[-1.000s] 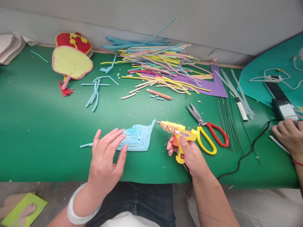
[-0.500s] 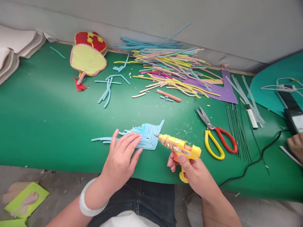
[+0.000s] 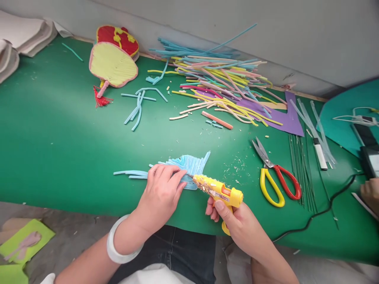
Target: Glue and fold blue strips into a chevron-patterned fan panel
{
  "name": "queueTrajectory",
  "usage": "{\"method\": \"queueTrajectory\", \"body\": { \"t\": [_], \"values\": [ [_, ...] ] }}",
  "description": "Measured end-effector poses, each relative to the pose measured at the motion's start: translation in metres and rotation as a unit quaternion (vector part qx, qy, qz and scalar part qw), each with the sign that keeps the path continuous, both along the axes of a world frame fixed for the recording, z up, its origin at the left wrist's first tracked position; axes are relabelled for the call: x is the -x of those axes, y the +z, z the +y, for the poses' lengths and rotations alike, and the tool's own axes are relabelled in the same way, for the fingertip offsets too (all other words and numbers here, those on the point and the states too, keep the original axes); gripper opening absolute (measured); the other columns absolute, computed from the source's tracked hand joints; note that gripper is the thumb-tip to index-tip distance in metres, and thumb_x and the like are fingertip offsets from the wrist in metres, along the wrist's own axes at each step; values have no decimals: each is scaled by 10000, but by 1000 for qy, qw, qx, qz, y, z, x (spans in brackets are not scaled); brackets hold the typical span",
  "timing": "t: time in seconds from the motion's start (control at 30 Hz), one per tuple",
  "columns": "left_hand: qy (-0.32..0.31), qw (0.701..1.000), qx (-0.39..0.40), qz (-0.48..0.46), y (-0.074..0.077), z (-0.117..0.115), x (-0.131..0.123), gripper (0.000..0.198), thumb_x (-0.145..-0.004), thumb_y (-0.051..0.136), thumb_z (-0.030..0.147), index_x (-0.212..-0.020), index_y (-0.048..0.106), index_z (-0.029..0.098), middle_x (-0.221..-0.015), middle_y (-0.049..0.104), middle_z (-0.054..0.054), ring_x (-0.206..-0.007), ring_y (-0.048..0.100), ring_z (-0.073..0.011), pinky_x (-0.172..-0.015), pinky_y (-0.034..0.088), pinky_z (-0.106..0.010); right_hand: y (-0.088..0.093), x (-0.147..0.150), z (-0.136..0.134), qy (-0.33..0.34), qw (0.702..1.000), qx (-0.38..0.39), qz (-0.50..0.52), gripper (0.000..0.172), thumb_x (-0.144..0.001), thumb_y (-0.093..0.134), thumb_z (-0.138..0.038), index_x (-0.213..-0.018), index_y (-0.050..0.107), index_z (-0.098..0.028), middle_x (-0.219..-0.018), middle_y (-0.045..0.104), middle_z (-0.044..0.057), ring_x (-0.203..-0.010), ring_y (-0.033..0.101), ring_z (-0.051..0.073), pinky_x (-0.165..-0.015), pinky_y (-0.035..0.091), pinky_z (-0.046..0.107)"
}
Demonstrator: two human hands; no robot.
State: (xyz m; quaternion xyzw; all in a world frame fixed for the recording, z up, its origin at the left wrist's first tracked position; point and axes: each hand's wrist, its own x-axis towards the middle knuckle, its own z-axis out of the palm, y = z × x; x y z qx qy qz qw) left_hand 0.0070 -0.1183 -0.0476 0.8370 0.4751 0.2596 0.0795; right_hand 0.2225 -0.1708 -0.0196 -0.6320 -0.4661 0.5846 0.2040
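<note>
- Right hand (image 3: pixel 237 219): wrapped around grip of yellow glue gun (image 3: pixel 213 188), nozzle pointing left at the work.
- Printed label (image 3: pixel 221 196) on gun's side: dark characters on a pale ground; too small to read.
- Left hand (image 3: pixel 162 187): fingers bent, resting over left part of blue strip panel (image 3: pixel 188 161); cannot tell whether thumb and forefinger pinch a strip.
- Panel lies on green table (image 3: pixel 74 138), close to front edge. Nozzle tip beside left fingertips, over panel; contact cannot be told.
- Scissors (image 3: pixel 268 162), one yellow handle and one red: right of gun, blades toward rear edge; no lettering readable.
- White marker (image 3: pixel 320 156), black cap: farther right, near clear sticks (image 3: pixel 304 118); no readable brand.
- Multicoloured strips (image 3: pixel 219 75): heaped along rear edge.
</note>
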Motion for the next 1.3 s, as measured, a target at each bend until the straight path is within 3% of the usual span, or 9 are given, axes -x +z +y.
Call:
{"method": "queueTrajectory", "body": {
  "t": [1.3],
  "values": [
    [12,1000,-17,12,0,1,-2,186,-960,550,163,-1122,641,153,-1039,670,-94,-981,570,-252,-943,422,-450,5,0,2,15,998,9,-62,661,-875,402,-790,-777,639,-181,-782,622,67,-695,549,179,-628,454,307]
  ]
}}
